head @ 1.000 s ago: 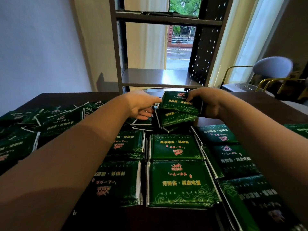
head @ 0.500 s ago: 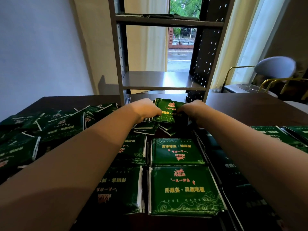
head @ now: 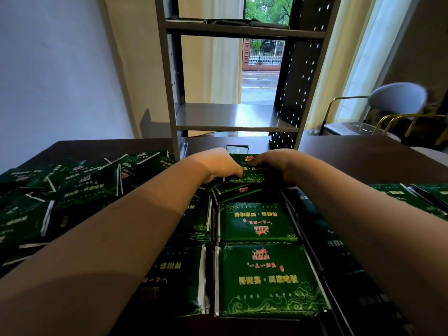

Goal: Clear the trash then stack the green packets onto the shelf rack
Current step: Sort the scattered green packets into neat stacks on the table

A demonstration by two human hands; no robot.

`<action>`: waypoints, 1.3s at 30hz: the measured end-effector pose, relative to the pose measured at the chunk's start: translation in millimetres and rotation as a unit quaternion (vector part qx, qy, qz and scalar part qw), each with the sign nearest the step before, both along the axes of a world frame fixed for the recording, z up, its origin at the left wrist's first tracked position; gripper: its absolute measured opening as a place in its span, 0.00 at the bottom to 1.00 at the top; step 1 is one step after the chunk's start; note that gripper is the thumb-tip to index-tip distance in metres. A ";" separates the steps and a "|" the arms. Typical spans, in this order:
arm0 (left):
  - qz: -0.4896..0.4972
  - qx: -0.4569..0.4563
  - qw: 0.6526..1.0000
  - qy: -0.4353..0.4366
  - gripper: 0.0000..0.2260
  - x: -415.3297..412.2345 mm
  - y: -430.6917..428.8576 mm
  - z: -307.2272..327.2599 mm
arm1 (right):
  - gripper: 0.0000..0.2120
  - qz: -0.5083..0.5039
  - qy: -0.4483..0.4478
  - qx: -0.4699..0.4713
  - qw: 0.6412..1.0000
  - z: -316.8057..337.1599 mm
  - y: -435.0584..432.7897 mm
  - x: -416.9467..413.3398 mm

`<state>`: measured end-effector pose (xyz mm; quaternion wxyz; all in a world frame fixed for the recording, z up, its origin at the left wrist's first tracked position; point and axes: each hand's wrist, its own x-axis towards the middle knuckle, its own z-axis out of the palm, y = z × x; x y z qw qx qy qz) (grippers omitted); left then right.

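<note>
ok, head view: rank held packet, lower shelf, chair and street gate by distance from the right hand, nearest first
1. held packet: gripped by the right hand, with the left hand on its other end.
2. lower shelf: just behind and above the hands.
3. chair: far right, beyond the table.
4. gate: outdoors, centre, farthest back.

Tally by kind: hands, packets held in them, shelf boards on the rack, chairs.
Bare hands: 2, left hand and right hand
Green printed packet showing in their grip: 1
Grey metal shelf boards: 2, upper board, lower board
Grey round-backed chair: 1
Total: 6
</note>
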<state>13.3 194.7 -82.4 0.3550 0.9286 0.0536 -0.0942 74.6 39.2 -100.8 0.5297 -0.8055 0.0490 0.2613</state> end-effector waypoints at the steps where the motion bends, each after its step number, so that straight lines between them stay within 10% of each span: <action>1: 0.002 -0.004 1.000 -0.001 0.15 -0.5 -0.1 -0.8 | 0.19 0.003 -0.002 0.006 1.000 -0.7 0.2 0.8; 25: -0.008 -0.073 0.997 0.002 0.36 -40.2 0.8 20.6 | 0.10 -0.116 -0.074 0.240 0.961 31.5 -55.8 -39.1; 39: -0.011 -0.380 0.921 -0.084 0.22 -86.2 -1.9 35.8 | 0.10 -0.018 -0.205 0.282 0.937 49.9 -36.3 -113.6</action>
